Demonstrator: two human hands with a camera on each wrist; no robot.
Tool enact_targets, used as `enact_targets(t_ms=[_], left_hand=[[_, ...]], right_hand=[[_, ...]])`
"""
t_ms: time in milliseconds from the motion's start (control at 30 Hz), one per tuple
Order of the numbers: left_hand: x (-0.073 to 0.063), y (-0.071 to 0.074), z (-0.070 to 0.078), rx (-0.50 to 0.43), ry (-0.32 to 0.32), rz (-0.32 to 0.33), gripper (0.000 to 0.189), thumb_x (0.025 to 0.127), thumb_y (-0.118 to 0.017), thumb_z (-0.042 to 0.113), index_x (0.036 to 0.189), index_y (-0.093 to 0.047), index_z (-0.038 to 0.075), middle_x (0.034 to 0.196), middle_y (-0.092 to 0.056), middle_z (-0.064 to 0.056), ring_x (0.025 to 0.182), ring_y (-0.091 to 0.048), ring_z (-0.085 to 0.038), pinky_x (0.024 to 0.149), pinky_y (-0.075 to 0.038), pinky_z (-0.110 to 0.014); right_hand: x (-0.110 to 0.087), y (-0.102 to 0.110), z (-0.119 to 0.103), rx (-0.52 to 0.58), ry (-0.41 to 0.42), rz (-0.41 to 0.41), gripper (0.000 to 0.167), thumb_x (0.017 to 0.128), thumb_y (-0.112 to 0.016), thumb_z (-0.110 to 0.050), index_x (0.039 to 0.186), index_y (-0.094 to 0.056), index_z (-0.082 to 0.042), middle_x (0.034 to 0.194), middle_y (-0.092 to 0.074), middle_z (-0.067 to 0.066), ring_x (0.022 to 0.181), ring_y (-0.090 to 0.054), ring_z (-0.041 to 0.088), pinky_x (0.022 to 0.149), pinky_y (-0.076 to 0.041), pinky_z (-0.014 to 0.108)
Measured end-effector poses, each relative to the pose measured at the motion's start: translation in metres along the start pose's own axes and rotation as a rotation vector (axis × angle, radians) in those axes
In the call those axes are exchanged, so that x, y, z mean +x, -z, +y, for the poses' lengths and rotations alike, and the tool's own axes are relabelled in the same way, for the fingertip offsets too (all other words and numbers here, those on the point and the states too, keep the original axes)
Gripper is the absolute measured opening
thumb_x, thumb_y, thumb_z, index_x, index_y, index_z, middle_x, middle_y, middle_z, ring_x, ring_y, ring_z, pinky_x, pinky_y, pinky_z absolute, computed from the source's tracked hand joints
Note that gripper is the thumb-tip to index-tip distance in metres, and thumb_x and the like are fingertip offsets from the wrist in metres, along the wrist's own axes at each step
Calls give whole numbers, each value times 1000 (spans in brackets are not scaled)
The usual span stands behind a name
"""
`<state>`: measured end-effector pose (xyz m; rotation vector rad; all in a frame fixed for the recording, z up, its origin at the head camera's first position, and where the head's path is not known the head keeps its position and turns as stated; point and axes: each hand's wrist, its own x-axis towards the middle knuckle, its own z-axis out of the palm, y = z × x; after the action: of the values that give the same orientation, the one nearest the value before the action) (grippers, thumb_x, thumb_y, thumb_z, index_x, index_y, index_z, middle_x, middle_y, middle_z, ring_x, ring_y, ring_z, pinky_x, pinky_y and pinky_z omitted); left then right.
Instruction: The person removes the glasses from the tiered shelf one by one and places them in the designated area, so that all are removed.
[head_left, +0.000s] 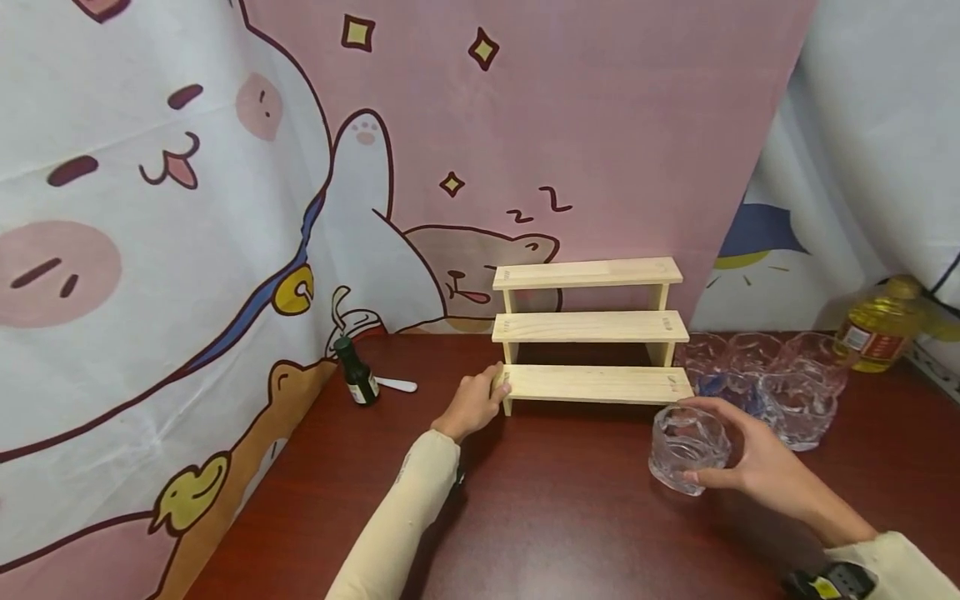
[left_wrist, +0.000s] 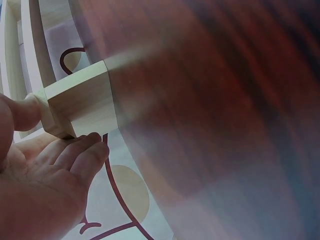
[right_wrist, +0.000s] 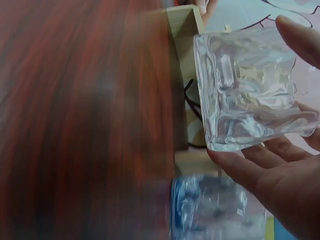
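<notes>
My right hand [head_left: 757, 458] holds a clear, wavy-sided glass [head_left: 688, 450], thumb on the near side and fingers round the far side. In the right wrist view the glass [right_wrist: 245, 90] is between thumb and fingers, its base raised off the table. A pale wooden three-step shelf [head_left: 592, 383] stands behind it, the glass just in front of the bottom step's right end. At that step's left end, my left hand [head_left: 472, 404] grips the board. The left wrist view has the thumb on one face of the shelf end [left_wrist: 82, 102] and the fingers along the other.
Several more clear glasses [head_left: 798, 408] stand grouped right of the shelf. Behind them is a bottle of yellow oil [head_left: 881, 325]. A small dark green bottle [head_left: 356, 375] and a white-handled utensil [head_left: 397, 384] are at the left. A printed cloth [head_left: 600, 125] hangs behind the table [head_left: 555, 517].
</notes>
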<state>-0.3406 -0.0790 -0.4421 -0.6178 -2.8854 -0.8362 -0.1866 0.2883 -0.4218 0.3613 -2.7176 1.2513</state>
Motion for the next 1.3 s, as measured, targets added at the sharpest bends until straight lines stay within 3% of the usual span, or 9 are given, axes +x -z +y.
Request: enact_targets(t_ms=[200, 267, 467, 567, 667, 733, 900, 1100, 1300], left_hand=[[0, -7, 5, -17, 4, -15, 52, 104, -55, 25, 149, -45, 2, 139, -60, -23, 124, -62, -30, 104, -50, -42], [0, -8, 6, -15, 6, -14, 52, 104, -56, 25, 149, -45, 1, 139, -61, -22, 124, -62, -30, 104, -50, -42], [1, -6, 7, 4, 4, -10, 52, 104, -55, 25, 149, -45, 3, 140, -61, -21, 123, -63, -28, 103, -51, -41], [1, -6, 9, 2, 3, -18, 52, 104, -55, 25, 150, -45, 2, 140, -60, -21, 122, -63, -27, 103, -51, -41], [0, -8, 11, 12, 2, -31, 52, 105, -54, 26, 150, -44, 1, 140, -60, -22, 121, -64, -27, 103, -51, -40], [-1, -9, 11, 16, 0, -34, 53, 105, -54, 26, 149, -44, 0, 138, -61, -22, 119, -64, -26, 102, -52, -40], [-1, -11, 12, 33, -14, -26, 52, 104, -55, 25, 148, -45, -1, 137, -62, -22, 117, -65, -26, 100, -53, -40], [3, -11, 10, 58, -50, -17, 52, 104, -54, 25, 148, -45, -2, 141, -59, -22, 122, -64, -29, 101, -52, -41], [4, -12, 10, 55, -47, -19, 53, 105, -54, 25, 148, -45, -3, 140, -60, -22, 121, -64, -28, 100, -53, -41]], right_hand=[[-23, 19, 32, 6, -3, -17, 82, 74, -89, -19, 144, -47, -13, 125, -50, -32, 106, -41, -22, 61, -44, 23], [-29, 25, 43, -28, -25, -17, 82, 73, -90, -18, 143, -48, -10, 125, -54, -26, 103, -42, -23, 60, -45, 23], [-43, 43, 63, -189, -154, -10, 86, 74, -90, -30, 143, -46, -3, 135, -55, 26, 100, -38, -24, 77, -51, 39], [-52, 51, 77, -236, -159, 56, 90, 71, -92, -32, 142, -45, -3, 132, -58, -1, 101, -31, -26, 83, -44, 50], [-62, 56, 97, -219, -93, 156, 93, 64, -95, -22, 141, -47, -1, 118, -48, -34, 103, -31, -27, 92, -40, 32], [-69, 60, 113, -199, -39, 198, 94, 60, -96, -14, 140, -49, -4, 110, -38, -47, 100, -26, -33, 85, -32, 13], [-76, 82, 152, -205, 41, 213, 102, 52, -98, -9, 142, -49, -18, 110, -44, -47, 106, -31, -35, 83, -16, -3], [-74, 102, 195, -254, 57, 291, 127, 43, -101, -12, 139, -33, -60, 110, -32, -58, 108, -27, -38, 90, -9, -8], [-65, 116, 212, -226, 156, 355, 140, 37, -95, 7, 141, -32, -62, 113, -36, -59, 114, -27, -37, 96, -9, -9]])
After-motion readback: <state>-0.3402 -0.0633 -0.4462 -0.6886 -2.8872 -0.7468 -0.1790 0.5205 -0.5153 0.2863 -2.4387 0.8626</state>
